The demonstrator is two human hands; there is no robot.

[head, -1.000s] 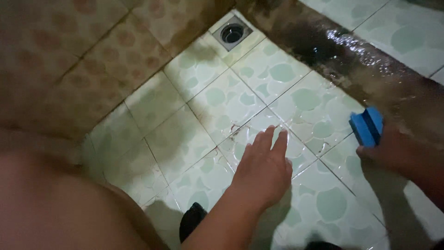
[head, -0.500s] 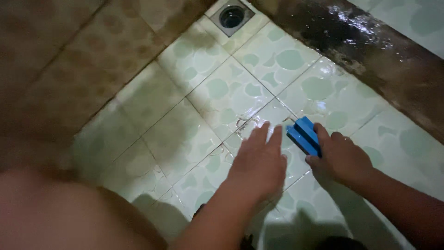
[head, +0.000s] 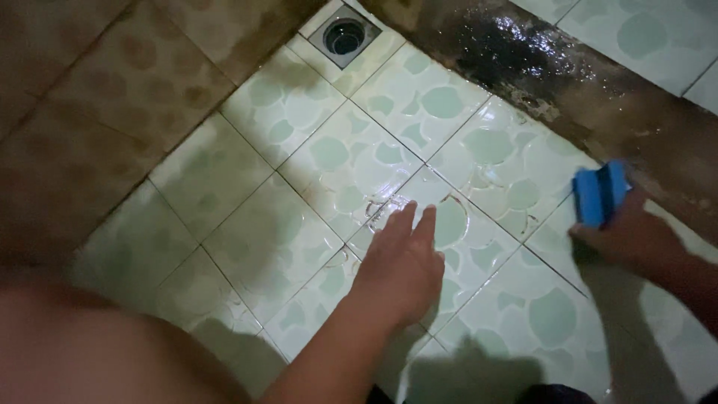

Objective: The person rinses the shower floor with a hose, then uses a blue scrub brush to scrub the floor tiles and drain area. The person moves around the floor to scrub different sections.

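Observation:
My left hand (head: 400, 269) rests flat on the wet green-patterned floor tiles (head: 329, 161), fingers together and pointing away from me. My right hand (head: 632, 236) grips a blue scrubbing block (head: 600, 193) at the right, pressed on the tiles near the dark wet raised curb (head: 568, 82). The block is blurred by motion.
A round metal floor drain (head: 344, 35) sits in the far corner. Brownish patterned wall tiles (head: 90, 97) rise on the left. More light tiles lie beyond the curb at top right. My bare knee (head: 97, 352) fills the lower left.
My right hand has swept the blue block from beside my left hand back out to the right, near the curb. My left hand stays planted on the tiles.

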